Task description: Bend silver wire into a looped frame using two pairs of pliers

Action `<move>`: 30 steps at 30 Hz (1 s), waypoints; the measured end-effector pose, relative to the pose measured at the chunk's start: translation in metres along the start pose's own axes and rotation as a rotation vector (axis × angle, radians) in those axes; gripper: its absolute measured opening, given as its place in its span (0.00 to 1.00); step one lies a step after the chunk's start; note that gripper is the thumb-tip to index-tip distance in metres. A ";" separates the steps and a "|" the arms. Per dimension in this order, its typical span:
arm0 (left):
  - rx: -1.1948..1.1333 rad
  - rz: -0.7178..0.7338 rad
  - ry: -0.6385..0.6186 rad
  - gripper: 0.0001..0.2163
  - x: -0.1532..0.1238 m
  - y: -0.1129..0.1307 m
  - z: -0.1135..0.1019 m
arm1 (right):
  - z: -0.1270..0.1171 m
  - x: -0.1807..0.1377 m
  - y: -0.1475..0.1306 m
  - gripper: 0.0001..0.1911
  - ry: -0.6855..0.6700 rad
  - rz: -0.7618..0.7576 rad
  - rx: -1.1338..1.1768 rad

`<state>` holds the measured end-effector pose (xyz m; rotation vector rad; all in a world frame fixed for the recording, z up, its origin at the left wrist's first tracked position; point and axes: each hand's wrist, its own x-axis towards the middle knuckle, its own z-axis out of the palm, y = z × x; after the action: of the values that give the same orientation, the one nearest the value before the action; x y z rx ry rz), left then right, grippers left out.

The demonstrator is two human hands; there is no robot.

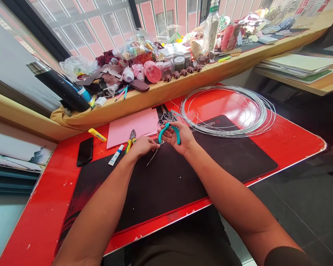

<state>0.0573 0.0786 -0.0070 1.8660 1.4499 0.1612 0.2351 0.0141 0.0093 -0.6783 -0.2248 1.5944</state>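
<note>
Over the black mat (166,192), my left hand (143,146) pinches a short piece of thin silvery wire (152,157), whose free end hangs down towards me. A small looped part of the wire shows by the fingertips. My right hand (184,138), palm turned up and fingers curled, holds pliers with teal handles (163,133). Their handles are spread apart, and the jaws point away from me. Just left of my left hand lie pliers with yellow-green handles (128,145) and a white glue tube with a blue cap (116,155).
A large coil of wire (268,111) lies at the right back of the red table (299,138). Pink paper sheets (122,127), scissors (163,109), a yellow marker (97,134) and a black phone (84,152) lie around the mat. Craft supplies crowd the windowsill, with a black thermos (58,87).
</note>
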 end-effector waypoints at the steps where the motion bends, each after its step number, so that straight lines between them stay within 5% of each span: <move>1: 0.000 0.000 0.002 0.13 0.000 0.000 0.000 | 0.000 0.000 0.000 0.07 -0.001 -0.001 0.002; 30: -0.013 -0.014 0.001 0.10 0.001 0.003 0.001 | -0.013 0.004 -0.023 0.07 -0.002 -0.093 0.034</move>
<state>0.0601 0.0787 -0.0058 1.8453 1.4593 0.1647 0.2615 0.0189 0.0099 -0.6314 -0.2268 1.5065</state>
